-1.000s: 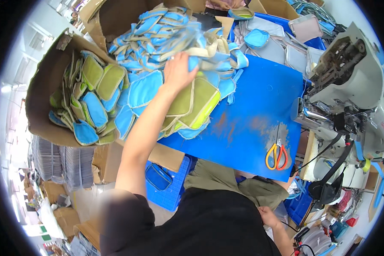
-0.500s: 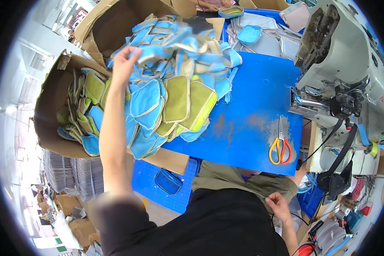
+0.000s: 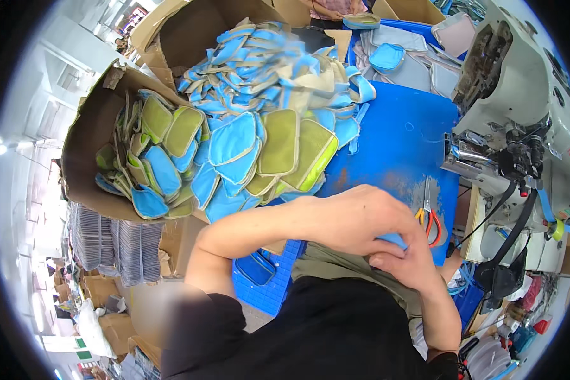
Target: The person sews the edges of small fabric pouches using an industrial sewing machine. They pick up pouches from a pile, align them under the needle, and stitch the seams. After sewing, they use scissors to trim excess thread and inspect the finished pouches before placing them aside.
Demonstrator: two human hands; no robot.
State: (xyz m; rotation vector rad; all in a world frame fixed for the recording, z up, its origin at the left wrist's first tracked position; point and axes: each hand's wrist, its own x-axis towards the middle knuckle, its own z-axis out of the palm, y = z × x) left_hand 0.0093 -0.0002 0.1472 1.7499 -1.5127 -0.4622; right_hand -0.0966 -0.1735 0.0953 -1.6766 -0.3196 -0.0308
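My left hand (image 3: 377, 218) is bent over and meets my right hand (image 3: 415, 259) in front of my lap, at the near edge of the blue table. The fingers of both hands are curled together, so what they hold is mostly hidden. Between them shows a small light-blue patch (image 3: 394, 240); I cannot tell whether it is cloth or the tabletop behind. Scissors (image 3: 429, 218) with red and orange handles lie just beyond the right hand. Farther left are a heap of blue-and-beige fabric strips (image 3: 247, 69) and green and blue sewn panels (image 3: 278, 142).
A grey sewing machine (image 3: 506, 82) stands at the right of the blue table (image 3: 405, 120). An open carton (image 3: 85, 164) holds more panels at left. Beyond the table, a blue bin (image 3: 411, 28) holds grey and pink pouches. A blue pouch (image 3: 254, 269) lies below the table.
My left hand has come from the strip heap, right and nearer, to meet my right hand. The right hand has risen slightly. The view has shifted a little.
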